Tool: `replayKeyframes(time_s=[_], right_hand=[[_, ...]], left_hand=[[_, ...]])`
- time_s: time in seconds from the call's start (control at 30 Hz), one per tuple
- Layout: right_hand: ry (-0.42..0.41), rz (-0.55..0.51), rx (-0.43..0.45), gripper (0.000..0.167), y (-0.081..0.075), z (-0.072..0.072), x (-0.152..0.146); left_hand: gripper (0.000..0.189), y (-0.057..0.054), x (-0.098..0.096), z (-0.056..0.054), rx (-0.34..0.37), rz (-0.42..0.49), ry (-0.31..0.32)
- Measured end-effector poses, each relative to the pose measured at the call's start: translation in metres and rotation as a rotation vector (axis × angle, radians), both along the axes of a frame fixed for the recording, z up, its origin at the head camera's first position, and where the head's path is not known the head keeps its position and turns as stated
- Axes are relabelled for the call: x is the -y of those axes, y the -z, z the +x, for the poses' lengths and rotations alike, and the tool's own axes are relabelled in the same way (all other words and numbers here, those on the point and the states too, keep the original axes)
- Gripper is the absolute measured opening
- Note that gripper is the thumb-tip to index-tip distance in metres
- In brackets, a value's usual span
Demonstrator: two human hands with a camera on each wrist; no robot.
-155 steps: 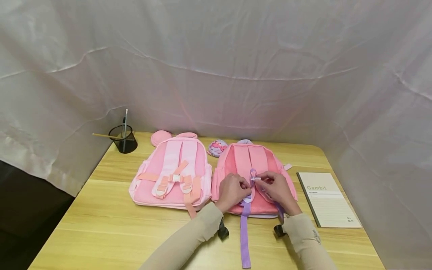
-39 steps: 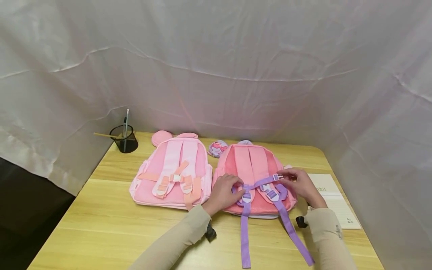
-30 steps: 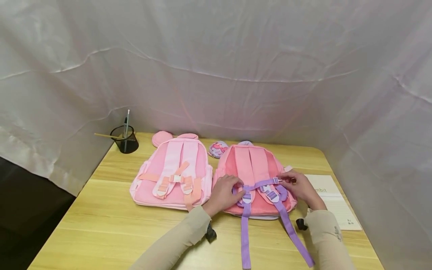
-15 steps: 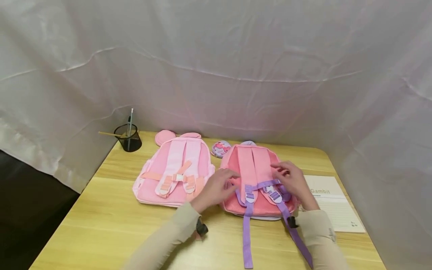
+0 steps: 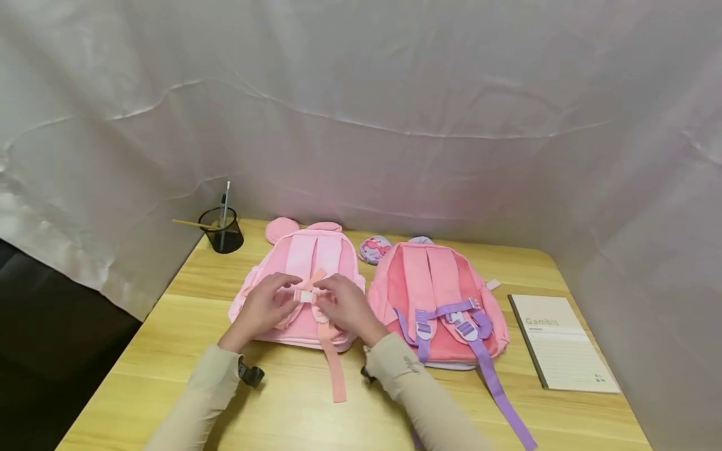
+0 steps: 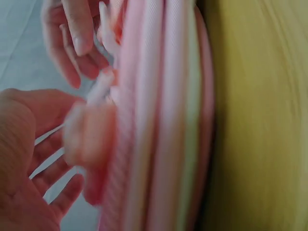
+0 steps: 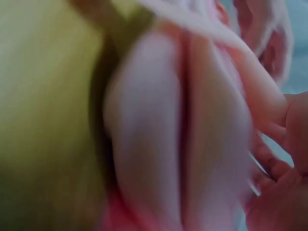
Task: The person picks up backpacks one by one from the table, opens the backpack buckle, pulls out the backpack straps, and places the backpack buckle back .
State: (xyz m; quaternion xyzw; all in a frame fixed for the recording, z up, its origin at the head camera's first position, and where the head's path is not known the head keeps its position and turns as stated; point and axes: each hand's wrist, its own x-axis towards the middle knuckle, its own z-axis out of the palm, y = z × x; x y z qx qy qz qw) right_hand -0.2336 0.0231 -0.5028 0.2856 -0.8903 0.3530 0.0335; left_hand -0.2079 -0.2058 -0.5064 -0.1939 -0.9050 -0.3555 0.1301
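Observation:
Face down on the table lies a light pink backpack point(image 5: 303, 250), its two shoulder straps joined by a white side-release buckle point(image 5: 305, 296). My left hand point(image 5: 262, 311) hovers at the left of this buckle, fingers loosely spread. From the other side my right hand point(image 5: 348, 307) reaches in, fingertips right by the buckle, fingers slightly bent. Neither hand grips anything in the wrist views, which are blurred. An orange strap tail point(image 5: 335, 369) hangs toward the table's front. To the right lies a coral pink backpack point(image 5: 417, 275) with purple webbing point(image 5: 499, 388) and an unfastened purple chest strap point(image 5: 451, 309).
A black mesh pen cup point(image 5: 222, 235) with a few pens stands at the back left. A notebook point(image 5: 564, 344) lies at the right. A small round patterned pouch point(image 5: 375, 249) sits behind the backpacks. Grey cloth point(image 5: 361, 113) surrounds the wooden table point(image 5: 152, 376).
The purple chest strap on the coral backpack came undone, and both hands let go of it. They have moved left to the light pink backpack. The view has shifted slightly.

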Motion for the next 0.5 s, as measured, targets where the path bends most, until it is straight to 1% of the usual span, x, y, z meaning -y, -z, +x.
replayKeyframes(time_s=[0.1,0.2,0.33,0.43,0.5], right_hand=[[0.025,0.063,-0.068,0.033,0.009,0.002,0.021],[0.079,0.076,-0.095,0.030,0.015,0.002,0.031],[0.135,0.050,-0.101,0.025,0.016,0.000,0.035],[0.145,0.044,-0.099,0.022,0.017,-0.003,0.034],[0.141,0.039,-0.079,0.021,0.017,-0.004,0.033]], left_hand=[[0.035,0.008,0.004,-0.004,0.033,-0.020,0.032],[0.029,0.011,0.004,-0.005,0.055,-0.024,0.025],[0.027,0.010,0.003,-0.005,0.077,-0.006,0.010],[0.027,0.011,0.003,-0.006,0.100,0.008,0.014],[0.027,0.012,0.003,-0.007,0.114,0.016,0.016]])
